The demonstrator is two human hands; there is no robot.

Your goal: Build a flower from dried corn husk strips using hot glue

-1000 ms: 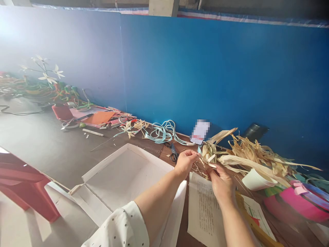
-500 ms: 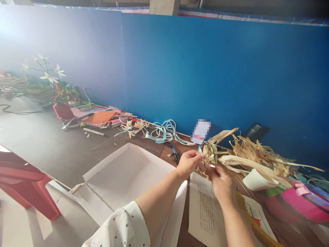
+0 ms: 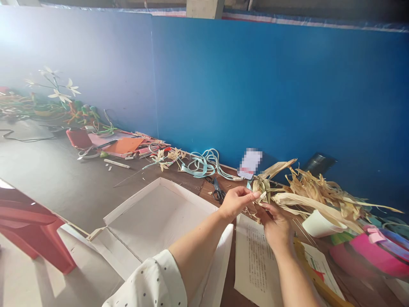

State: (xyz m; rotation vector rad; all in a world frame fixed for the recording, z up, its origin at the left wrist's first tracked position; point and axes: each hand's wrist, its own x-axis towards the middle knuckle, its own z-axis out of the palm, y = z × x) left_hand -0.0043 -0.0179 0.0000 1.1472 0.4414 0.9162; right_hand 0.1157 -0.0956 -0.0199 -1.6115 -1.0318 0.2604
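A blue panel (image 3: 255, 85) stands behind the table (image 3: 64, 166), which carries orange paper (image 3: 126, 146), a coiled pale blue cord (image 3: 198, 173), an open white box (image 3: 153, 209) and a printed sheet (image 3: 251, 260); a red stool (image 3: 27, 216) stands beside it

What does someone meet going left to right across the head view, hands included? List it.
Red plastic stool → orange sheet → black scissors → left hand → right hand → white cup → pink container.
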